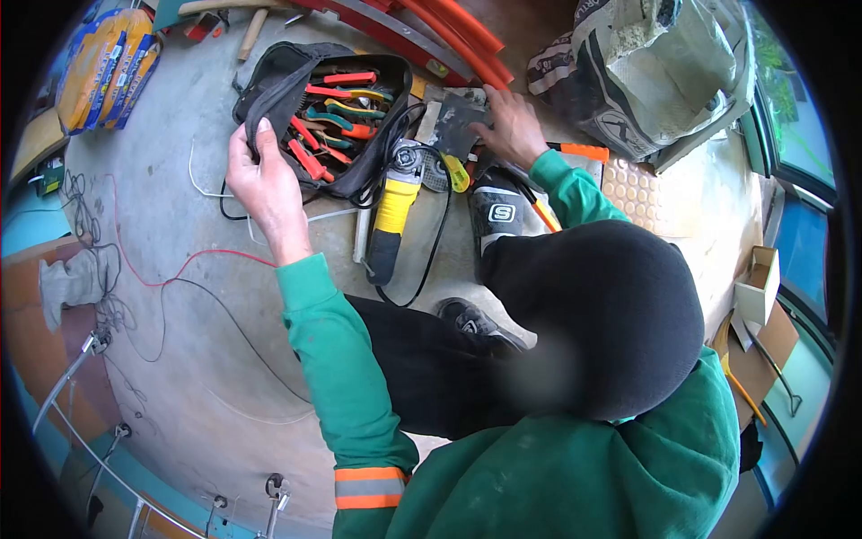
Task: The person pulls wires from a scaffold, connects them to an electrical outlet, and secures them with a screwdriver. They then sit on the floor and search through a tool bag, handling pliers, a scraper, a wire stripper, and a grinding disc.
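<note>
My left hand point(267, 180) pinches the rim of a black fabric tool bag point(269, 85), thumb uppermost. Inside the unzipped bag lie several pliers point(346, 110) and other hand tools with red, orange and green handles. My right hand point(514, 128) reaches down with fingers stretched out, fingertips by the orange tubes point(460, 40) and thumb at a dark flat plate point(458, 124). Between the hands lies a yellow and black angle grinder point(395, 207), its black cord looped around it. A small yellow-handled tool point(458, 173) rests beside the grinder.
A torn white and black sack point(637, 85) stands at the upper right. A red spirit level point(395, 40) lies behind the bag. Yellow packages point(108, 67) are at the upper left. A red cable point(193, 259) and dark cords cross the concrete floor. My shoe point(476, 322) stands near the grinder.
</note>
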The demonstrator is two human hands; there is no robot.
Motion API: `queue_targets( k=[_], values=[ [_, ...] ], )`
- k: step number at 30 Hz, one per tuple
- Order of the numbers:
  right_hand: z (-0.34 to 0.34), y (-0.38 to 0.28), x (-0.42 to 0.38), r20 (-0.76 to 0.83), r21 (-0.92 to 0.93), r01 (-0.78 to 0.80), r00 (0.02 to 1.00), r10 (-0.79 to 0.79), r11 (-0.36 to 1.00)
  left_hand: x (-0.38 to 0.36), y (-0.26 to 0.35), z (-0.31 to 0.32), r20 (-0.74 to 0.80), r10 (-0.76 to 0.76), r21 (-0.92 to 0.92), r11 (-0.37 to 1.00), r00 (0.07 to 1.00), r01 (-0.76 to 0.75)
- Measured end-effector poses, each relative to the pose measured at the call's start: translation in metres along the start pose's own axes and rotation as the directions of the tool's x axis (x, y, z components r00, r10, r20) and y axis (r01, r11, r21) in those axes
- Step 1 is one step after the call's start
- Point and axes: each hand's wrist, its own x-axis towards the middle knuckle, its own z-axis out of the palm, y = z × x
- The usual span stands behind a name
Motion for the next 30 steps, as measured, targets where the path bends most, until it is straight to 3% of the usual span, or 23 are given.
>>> queue_targets(
  k=[3,6,9,12,16,17,21,24,27,30],
  values=[
    [-0.001,0.023,-0.001,-0.006,0.285,-0.206,0.976,0.217,0.936,-0.001,0.0,-0.007,-0.015,-0.022,-0.014,1.0,1.0,0.021],
    [-0.008,0.04,-0.021,0.006,0.36,-0.318,0.941,0.339,0.877,-0.001,0.002,-0.008,-0.033,-0.038,-0.008,0.999,0.999,0.037],
    [-0.006,0.041,-0.045,-0.024,0.365,-0.285,0.949,0.314,0.887,0.0,0.004,-0.003,-0.038,-0.042,0.0,0.999,0.998,0.042],
    [0.0,0.036,-0.048,-0.01,0.255,-0.243,0.967,0.253,0.936,-0.001,0.006,0.005,-0.036,-0.039,-0.009,0.999,0.999,0.039],
    [0.015,0.017,-0.027,0.08,0.274,-0.357,0.934,0.349,0.893,-0.002,0.008,0.008,0.018,-0.031,0.04,0.999,0.999,0.03],
    [0.026,0.016,-0.022,0.01,0.162,-0.359,0.932,0.362,0.919,-0.002,0.007,0.007,0.023,-0.023,0.023,1.0,0.999,0.022],
    [0.039,0.018,-0.006,0.089,0.378,-0.483,0.868,0.489,0.789,0.0,0.005,0.005,0.013,-0.009,0.0,1.0,1.0,0.009],
    [0.045,0.019,-0.003,0.122,0.425,-0.466,0.879,0.461,0.776,-0.001,0.005,0.001,0.016,-0.038,-0.008,0.999,0.999,0.038],
    [0.021,0.006,-0.008,0.254,0.612,-0.488,0.867,0.429,0.622,0.002,0.003,0.0,0.005,-0.032,-0.002,0.999,0.999,0.032],
    [0.024,0.002,-0.019,-0.175,0.677,-0.049,0.958,0.226,0.735,0.002,0.003,0.003,-0.001,-0.033,-0.026,0.999,0.999,0.032]
  ],
)
